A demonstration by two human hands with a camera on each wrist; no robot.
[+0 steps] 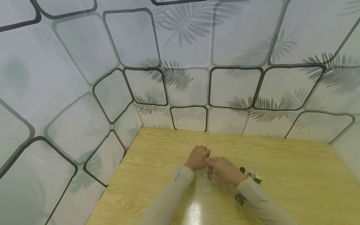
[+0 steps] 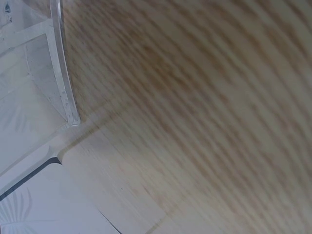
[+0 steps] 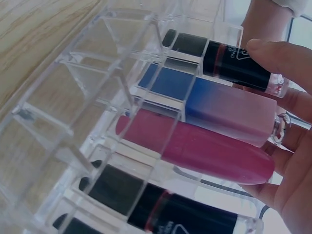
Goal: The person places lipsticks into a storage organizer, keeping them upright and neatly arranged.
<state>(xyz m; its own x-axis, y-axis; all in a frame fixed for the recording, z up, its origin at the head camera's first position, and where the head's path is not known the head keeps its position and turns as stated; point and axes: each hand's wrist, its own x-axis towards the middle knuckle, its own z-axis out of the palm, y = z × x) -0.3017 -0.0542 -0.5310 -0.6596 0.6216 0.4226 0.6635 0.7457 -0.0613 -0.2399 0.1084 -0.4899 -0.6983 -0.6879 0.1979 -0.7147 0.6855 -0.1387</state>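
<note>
A clear plastic organizer (image 1: 207, 187) with many compartments lies beneath my hands. Several lipstick tubes stand in its slots: a blue-to-pink tube (image 3: 229, 109), a magenta tube (image 3: 219, 153) and black ones, such as a black tube (image 3: 190, 212) lower down. My right hand (image 1: 225, 171) pinches the clear-ended black lipstick (image 3: 236, 66), thumb on its side, its other end inside a slot. Bent at the wrist, my left hand (image 1: 198, 157) is at the organizer's far left, fingers curled close to the right hand; I cannot tell what they hold. The left wrist view shows only the organizer's corner (image 2: 66, 80).
Beside my right wrist sit a round black cap (image 1: 242, 170), a small gold-topped box (image 1: 258, 177) and other small items. A dark object (image 1: 240, 199) lies near the right forearm. The wooden table (image 1: 157, 150) meets a patterned wall (image 1: 188, 118) behind and at left.
</note>
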